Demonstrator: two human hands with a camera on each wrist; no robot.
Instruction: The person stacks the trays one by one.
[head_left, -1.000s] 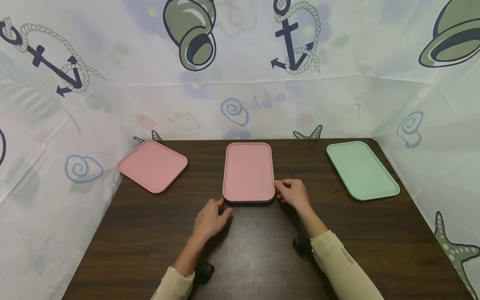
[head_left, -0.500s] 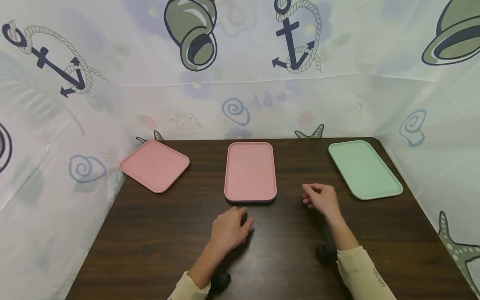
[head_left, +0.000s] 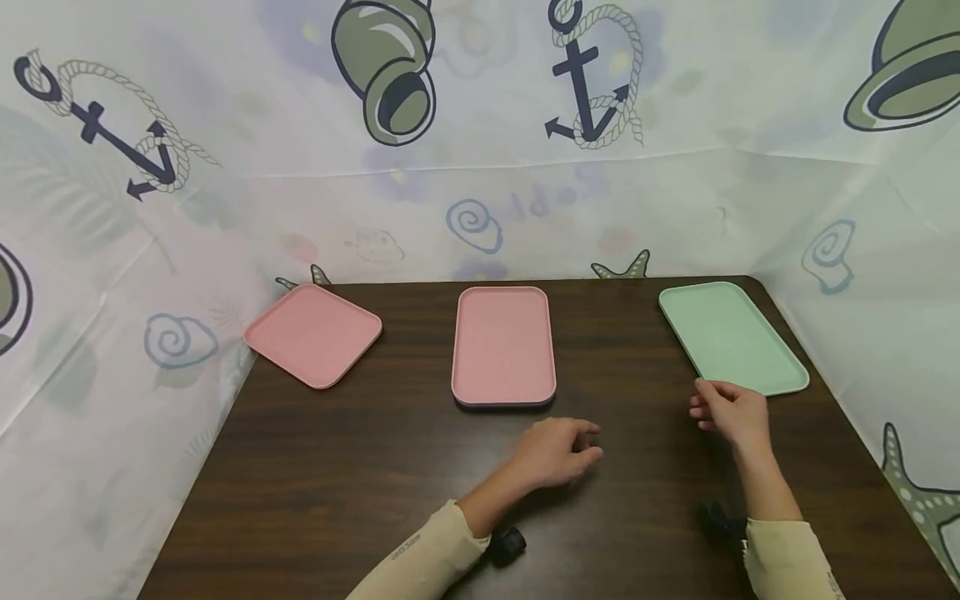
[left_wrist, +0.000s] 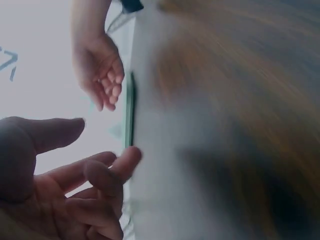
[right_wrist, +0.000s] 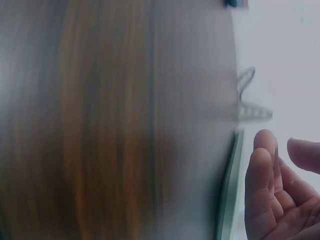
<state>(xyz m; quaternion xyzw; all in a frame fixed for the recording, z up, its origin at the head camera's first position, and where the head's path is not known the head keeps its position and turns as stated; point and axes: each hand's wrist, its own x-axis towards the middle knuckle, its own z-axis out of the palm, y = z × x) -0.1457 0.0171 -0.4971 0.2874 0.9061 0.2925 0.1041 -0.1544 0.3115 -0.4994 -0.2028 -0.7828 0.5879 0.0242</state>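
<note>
In the head view, my right hand (head_left: 733, 414) is at the near-left edge of a light green tray (head_left: 731, 333); whether it touches cannot be told. The right wrist view shows that hand's thumb and fingers (right_wrist: 258, 190) apart, nothing between them. My left hand (head_left: 557, 452) hovers over the table right of centre, fingers loosely bent and bare. Behind and left of it lies a pink tray (head_left: 503, 342), stacked on something dark that shows only along its near edge. In the left wrist view, the green tray (left_wrist: 129, 112) appears edge-on beyond the left fingers.
A second pink tray (head_left: 313, 335) lies turned at the table's back left, its corner at the table edge. The dark wood table (head_left: 337, 483) is enclosed by patterned cloth (head_left: 300, 217). Dark wrist devices (head_left: 507, 547) sit beneath both forearms.
Both hands have left the sides of the middle pink tray and moved right. The right hand has reached the green tray's edge; the left follows across the table. The trays stay in place.
</note>
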